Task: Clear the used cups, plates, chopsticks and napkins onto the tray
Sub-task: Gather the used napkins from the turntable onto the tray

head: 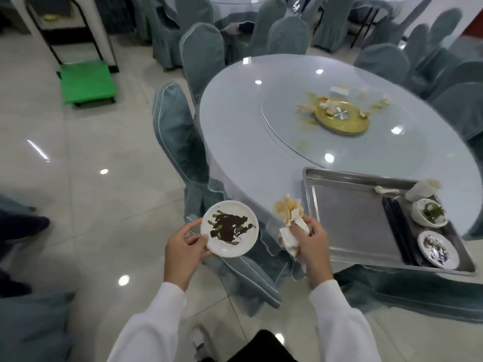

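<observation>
Round worktop [235, 131] held tray [339, 218]; left hand [183, 246] pinched plate [229, 228] rim, probably slick; right hand [311, 239] clutched soft napkins [290, 223].

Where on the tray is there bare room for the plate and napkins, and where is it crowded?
The tray is bare across its left and middle, from the left rim to the black chopsticks. Its right strip is crowded: cup, spoon, bowl, small plate.
</observation>
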`<state>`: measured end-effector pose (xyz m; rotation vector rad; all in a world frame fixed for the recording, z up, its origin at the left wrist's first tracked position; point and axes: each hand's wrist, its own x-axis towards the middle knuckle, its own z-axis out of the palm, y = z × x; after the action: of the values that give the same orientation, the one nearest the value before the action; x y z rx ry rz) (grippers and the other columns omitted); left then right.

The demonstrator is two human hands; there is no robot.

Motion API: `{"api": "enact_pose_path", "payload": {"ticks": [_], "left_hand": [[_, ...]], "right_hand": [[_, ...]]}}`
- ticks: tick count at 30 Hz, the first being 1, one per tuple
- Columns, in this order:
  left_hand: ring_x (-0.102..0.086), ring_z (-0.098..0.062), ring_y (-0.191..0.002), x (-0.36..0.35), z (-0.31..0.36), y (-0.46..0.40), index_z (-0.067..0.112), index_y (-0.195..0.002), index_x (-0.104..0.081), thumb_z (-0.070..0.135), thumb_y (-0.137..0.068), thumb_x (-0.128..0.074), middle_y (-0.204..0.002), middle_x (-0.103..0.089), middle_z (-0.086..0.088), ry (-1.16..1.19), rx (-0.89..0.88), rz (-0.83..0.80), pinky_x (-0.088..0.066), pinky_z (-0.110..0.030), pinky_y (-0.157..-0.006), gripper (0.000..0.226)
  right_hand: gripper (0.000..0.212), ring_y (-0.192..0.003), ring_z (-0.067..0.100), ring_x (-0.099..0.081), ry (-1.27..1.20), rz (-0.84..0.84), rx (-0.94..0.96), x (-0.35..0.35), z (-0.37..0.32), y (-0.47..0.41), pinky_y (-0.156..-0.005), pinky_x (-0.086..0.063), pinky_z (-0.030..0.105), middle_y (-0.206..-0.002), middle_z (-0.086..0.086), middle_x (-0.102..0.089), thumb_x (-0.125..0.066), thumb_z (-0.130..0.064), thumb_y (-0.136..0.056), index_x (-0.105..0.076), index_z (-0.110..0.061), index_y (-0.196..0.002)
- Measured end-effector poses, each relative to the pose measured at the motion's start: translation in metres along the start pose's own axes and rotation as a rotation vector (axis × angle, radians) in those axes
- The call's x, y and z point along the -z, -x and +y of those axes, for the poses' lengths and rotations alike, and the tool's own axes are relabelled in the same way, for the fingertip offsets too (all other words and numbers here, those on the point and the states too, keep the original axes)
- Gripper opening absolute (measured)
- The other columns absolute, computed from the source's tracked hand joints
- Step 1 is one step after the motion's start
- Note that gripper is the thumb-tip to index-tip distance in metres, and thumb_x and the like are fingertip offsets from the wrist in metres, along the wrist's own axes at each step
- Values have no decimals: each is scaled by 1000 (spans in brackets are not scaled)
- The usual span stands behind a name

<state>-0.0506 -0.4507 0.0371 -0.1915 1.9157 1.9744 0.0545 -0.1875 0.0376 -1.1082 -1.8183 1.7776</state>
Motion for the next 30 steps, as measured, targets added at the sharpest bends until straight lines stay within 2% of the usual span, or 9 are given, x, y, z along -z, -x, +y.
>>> {"api": "enact_pose_path", "payload": {"ticks": [2, 5, 8, 13, 18, 19, 23, 26, 30], "left_hand": [[-80, -21, -87, 33, 6, -14, 28, -119, -72, -5, -94, -71, -91, -81, -9, 34, 15, 16, -66, -37, -70, 41], [-80, -25, -88, 79, 14, -38, 24, -118, -74, -4, -94, -72, -94, -81, -11, 86, 52, 57, -66, -34, -69, 38], [-79, -29, -90, 112, 22, -69, 20, -120, -74, -4, -93, -73, -100, -80, -17, 121, 80, 102, -66, -35, -70, 37], [-80, -27, -88, 143, 38, -128, 22, -120, -74, -2, -93, -73, -96, -81, -15, 120, 85, 108, -65, -34, -69, 37], [-80, -27, -89, 163, 58, -203, 23, -125, -73, -3, -94, -72, -94, -82, -10, 92, 104, 88, -66, -34, -69, 40], [-80, -28, -90, 165, 63, -219, 23, -125, -73, -3, -94, -72, -94, -82, -10, 78, 111, 79, -66, -34, -69, 40], [-80, -27, -91, 168, 90, -278, 25, -126, -72, -1, -94, -73, -96, -82, -10, 11, 124, -2, -66, -34, -71, 41], [-80, -26, -92, 167, 110, -319, 27, -124, -73, 0, -94, -73, -98, -82, -11, -2, 116, -68, -66, -36, -71, 40], [-80, -26, -92, 171, 125, -361, 29, -121, -75, 1, -94, -73, -99, -81, -13, -24, 134, -127, -66, -38, -73, 39]], "right_hand": [[16, -95, 23, -76, 13, -10, 20, -29, -6, -1, -69, -64, 34, -107, -3, -77, -75, -24, -98, -71, -31, -112], [16, -100, 28, -75, 16, -54, 16, -74, -11, -7, -78, -66, 46, -107, -2, -77, -75, -26, -97, -72, -30, -112], [13, -94, 24, -76, 49, -68, 42, -114, -16, -19, -64, -65, 34, -99, -10, -77, -76, -27, -96, -73, -31, -107], [17, -101, 34, -74, 52, -104, -6, -184, -14, -52, -84, -65, 55, -109, 4, -75, -76, -27, -98, -71, -24, -114], [13, -85, 13, -75, 17, -87, 3, -262, -27, -101, -61, -61, 26, -95, -12, -76, -80, -25, -92, -74, -34, -101], [16, -83, 12, -76, -7, -87, -11, -275, -30, -110, -60, -61, 26, -92, -13, -76, -80, -22, -91, -75, -36, -98], [19, -89, 30, -78, -84, -40, -96, -313, -42, -140, -70, -66, 53, -95, -6, -77, -81, -23, -89, -75, -36, -100], [20, -83, 32, -79, -99, 24, -80, -331, -53, -157, -68, -66, 49, -97, 3, -78, -81, -33, -83, -75, -35, -102], [15, -84, 30, -79, -118, 87, -114, -351, -62, -168, -70, -65, 45, -94, 4, -78, -80, -24, -88, -76, -33, -99]]}}
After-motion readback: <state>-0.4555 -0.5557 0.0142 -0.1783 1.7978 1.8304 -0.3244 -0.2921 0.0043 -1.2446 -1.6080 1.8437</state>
